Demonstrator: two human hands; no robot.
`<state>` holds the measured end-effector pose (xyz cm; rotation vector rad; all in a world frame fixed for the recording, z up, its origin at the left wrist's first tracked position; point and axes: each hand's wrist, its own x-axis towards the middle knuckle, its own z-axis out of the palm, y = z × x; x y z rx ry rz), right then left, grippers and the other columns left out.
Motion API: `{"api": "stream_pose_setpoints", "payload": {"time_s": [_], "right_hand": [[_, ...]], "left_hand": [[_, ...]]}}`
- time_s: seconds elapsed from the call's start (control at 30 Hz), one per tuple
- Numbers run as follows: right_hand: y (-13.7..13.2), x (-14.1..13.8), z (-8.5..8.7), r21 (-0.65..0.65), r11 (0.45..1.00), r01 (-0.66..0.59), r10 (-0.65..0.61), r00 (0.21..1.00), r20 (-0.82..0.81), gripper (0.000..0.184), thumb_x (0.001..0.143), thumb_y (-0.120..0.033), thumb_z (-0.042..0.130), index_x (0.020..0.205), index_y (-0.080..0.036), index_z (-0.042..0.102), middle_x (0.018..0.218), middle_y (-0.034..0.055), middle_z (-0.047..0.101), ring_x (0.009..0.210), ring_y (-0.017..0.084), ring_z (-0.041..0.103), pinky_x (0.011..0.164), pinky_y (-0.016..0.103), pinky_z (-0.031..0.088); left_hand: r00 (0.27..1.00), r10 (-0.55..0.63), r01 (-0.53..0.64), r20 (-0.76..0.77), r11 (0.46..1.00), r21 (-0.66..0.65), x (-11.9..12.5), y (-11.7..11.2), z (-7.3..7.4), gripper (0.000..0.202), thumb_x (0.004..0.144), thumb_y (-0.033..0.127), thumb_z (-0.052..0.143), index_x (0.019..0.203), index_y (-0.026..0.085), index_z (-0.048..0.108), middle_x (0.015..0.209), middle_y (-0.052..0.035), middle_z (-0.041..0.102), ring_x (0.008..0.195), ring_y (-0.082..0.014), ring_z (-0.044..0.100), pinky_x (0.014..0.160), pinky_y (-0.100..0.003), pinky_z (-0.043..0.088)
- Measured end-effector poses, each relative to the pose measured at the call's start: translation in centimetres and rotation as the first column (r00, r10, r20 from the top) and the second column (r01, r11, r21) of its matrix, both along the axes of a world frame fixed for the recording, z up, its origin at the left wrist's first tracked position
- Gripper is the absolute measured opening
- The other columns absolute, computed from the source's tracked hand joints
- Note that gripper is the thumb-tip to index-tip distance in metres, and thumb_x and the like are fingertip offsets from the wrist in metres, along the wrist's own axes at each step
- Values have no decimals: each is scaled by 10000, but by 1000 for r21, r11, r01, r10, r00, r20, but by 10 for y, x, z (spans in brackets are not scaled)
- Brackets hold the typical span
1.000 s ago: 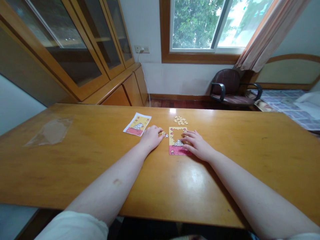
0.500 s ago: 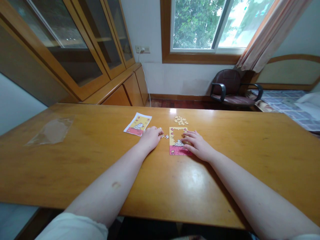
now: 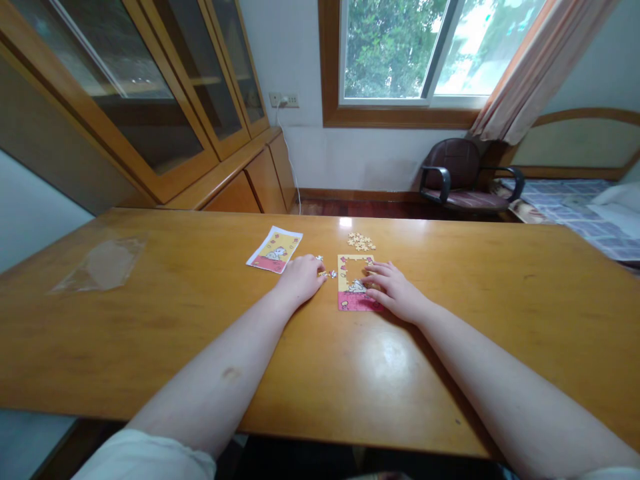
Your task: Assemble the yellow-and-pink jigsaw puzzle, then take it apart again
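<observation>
A small jigsaw puzzle (image 3: 350,299), yellow above and pink below with a gap in its middle, lies on the wooden table (image 3: 150,320). My right hand (image 3: 397,293) rests flat on its right side, fingers stretched out toward the left. My left hand (image 3: 301,277) lies just left of the puzzle, fingers curled, with its fingertips at two or three loose pieces (image 3: 329,273). Whether it grips a piece is hidden. A heap of loose pieces (image 3: 361,241) sits beyond the puzzle. The reference picture card (image 3: 275,249) lies to the left.
A clear plastic bag (image 3: 100,264) lies at the table's far left. Glass-door wooden cabinets (image 3: 150,100) stand to the left. A dark armchair (image 3: 457,177) and a bed (image 3: 590,207) are beyond the table, under a window.
My left hand's fingers have shifted slightly at the loose pieces beside the puzzle. My right hand has stayed on the puzzle.
</observation>
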<state>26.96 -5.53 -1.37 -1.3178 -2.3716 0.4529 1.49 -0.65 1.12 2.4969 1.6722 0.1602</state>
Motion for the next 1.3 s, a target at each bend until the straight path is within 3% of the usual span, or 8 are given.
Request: {"api": "stream_pose_setpoints", "payload": {"time_s": [0.43,0.63,0.9,1.13,1.3], "right_hand": [[0,1,0,-8,1000,1,-1,1000,-5,360,944,-444,469,1127,-212,674,1327,138,562,1298,301,438,1111,619,209],[0,1,0,-6,1000,-4,4,1000,-15,357,944,-442,469,1128,-215,674,1328,139,561,1293,304,443,1109,627,209],[0,0,1,-6,1000,-4,4,1000,-13,352,944,-435,473,1129,-215,675,1316,138,569,1293,298,448,1112,614,218],[0,0,0,10,1000,-9,10,1000,-12,352,945,-434,475,1131,-210,672,1322,139,567,1288,295,451,1113,616,218],[0,-2,1,17,1000,-8,8,1000,-11,355,943,-442,475,1126,-213,675,1322,141,569,1285,300,457,1104,617,235]], "left_hand": [[998,-44,49,50,993,-107,3,-5,0,146,781,227,551,846,200,679,969,-73,681,908,-233,632,810,-325,495],[989,-135,139,57,987,-82,5,-7,2,133,779,220,558,856,191,662,976,-84,672,934,-260,621,832,-365,485],[984,-164,169,65,981,-90,5,-8,5,84,788,221,566,838,205,631,911,-56,681,884,-240,625,779,-333,474],[930,-272,301,247,949,-90,7,-8,2,111,803,136,502,796,195,596,866,-33,637,799,-174,591,720,-273,466],[849,-295,352,439,934,-53,16,-13,-5,33,818,198,565,805,189,594,848,-18,618,798,-154,576,750,-270,474]]}}
